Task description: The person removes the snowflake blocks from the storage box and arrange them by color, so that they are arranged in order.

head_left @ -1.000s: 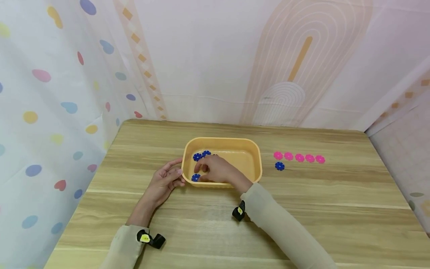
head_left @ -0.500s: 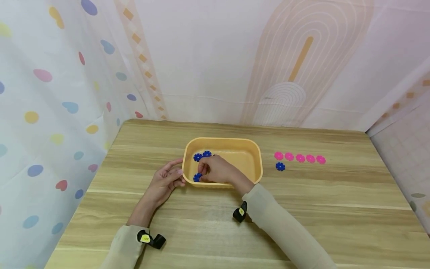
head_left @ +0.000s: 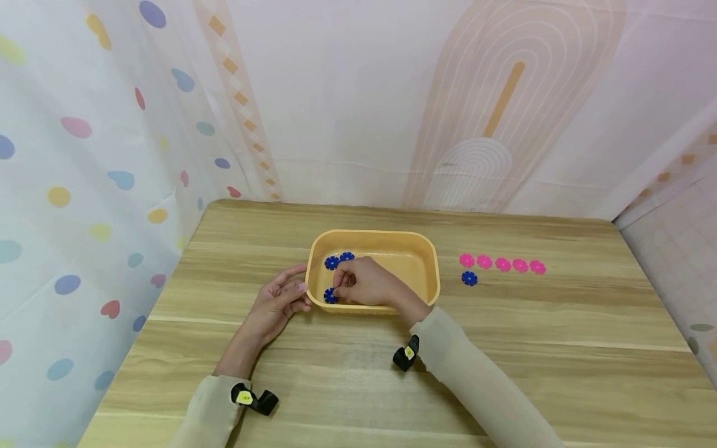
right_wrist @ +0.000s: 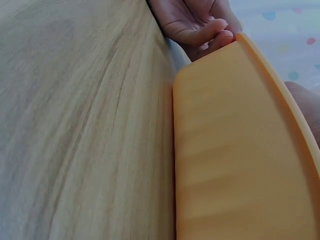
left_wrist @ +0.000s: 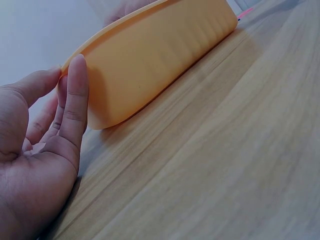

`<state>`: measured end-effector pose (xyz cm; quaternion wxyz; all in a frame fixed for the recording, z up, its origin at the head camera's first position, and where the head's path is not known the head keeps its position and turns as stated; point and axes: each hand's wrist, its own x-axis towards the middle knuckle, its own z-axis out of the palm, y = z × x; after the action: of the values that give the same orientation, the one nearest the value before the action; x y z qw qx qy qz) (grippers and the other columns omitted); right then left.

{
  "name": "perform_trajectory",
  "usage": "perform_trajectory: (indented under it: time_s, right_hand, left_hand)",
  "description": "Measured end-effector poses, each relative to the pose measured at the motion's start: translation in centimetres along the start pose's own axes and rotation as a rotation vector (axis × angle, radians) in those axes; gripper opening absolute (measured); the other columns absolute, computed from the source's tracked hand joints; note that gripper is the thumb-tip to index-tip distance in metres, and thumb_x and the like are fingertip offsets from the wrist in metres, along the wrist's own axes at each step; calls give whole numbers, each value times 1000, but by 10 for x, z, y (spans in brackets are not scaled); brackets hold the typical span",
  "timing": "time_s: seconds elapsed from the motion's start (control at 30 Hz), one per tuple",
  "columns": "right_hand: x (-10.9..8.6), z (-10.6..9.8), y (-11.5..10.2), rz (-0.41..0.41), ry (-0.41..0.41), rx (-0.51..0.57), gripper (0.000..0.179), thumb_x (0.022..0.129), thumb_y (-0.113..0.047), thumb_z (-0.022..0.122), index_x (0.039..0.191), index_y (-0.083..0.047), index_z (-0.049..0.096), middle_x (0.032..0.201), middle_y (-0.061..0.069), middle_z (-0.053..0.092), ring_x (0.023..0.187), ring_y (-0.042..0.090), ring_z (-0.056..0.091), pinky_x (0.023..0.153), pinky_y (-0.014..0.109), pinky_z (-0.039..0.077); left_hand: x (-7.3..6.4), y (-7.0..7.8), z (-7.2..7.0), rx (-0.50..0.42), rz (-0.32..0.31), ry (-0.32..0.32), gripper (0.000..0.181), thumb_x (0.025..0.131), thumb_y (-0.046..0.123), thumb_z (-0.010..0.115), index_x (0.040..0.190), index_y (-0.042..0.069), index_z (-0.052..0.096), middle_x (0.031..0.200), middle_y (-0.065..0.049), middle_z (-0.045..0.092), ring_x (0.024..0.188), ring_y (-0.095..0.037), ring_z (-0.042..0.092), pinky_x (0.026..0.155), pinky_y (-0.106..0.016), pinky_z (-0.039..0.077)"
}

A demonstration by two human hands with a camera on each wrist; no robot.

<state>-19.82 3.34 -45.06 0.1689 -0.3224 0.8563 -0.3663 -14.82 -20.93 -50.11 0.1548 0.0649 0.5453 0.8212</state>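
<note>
A yellow-orange plastic basin (head_left: 411,261) stands on the table with several blue snowflake discs (head_left: 332,262) inside, towards its left end. At the basin's left rim, my left hand (head_left: 277,305) holds on, thumb at the top edge and fingers against the outer wall; the left wrist view shows this hand (left_wrist: 45,135) close up. My right hand (head_left: 366,283) reaches over the near rim into the basin. Its thumb and curled fingertips meet at the edge of the near-left blue disc (head_left: 330,295). The palm hides part of the basin floor, and the right wrist view hides the fingertips behind the wall.
Right of the basin, several pink snowflake discs (head_left: 503,265) lie in a row on the wooden table (head_left: 560,348). One blue snowflake disc (head_left: 469,278) lies below the row's left end. A patterned curtain (head_left: 347,112) hangs behind the table.
The right hand's fingers have closed in towards the thumb at the near-left blue disc. My left hand keeps its place on the rim. The whole view has shifted slightly.
</note>
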Motion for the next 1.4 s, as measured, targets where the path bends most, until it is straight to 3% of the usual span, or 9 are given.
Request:
perform_trajectory:
  time_s: [0.27,0.57,1.03,1.4]
  right_hand:
    - [-9,-5,1,25,24,40,5,95,-17,73,92,-15,71,83,-5,70,75,8,63,71,21,56]
    - [-21,-12,0,33,74,64,6,96,-17,73,91,-15,70,81,-4,69,70,8,59,61,19,51]
    - [-47,-30,8,45,177,56,5,96,-18,73,94,-15,71,85,-4,69,78,11,60,67,21,53]
    - [-68,-45,11,66,256,96,5,97,-15,71,92,-13,71,86,-1,70,79,14,61,68,23,54]
  left_hand:
    - [0,0,-1,12,-10,11,47,104,8,60,148,7,44,101,-1,71,79,-10,70,72,-21,65]
    - [0,0,-2,28,-11,16,50,103,9,61,149,5,42,102,-1,71,79,-10,70,72,-21,65]
    - [0,0,-1,-2,0,-6,48,104,6,59,149,4,42,101,-2,70,80,-10,71,72,-20,65]
    - [-1,-2,-2,11,-5,15,49,104,7,59,149,3,41,100,-2,70,79,-10,71,72,-20,65]
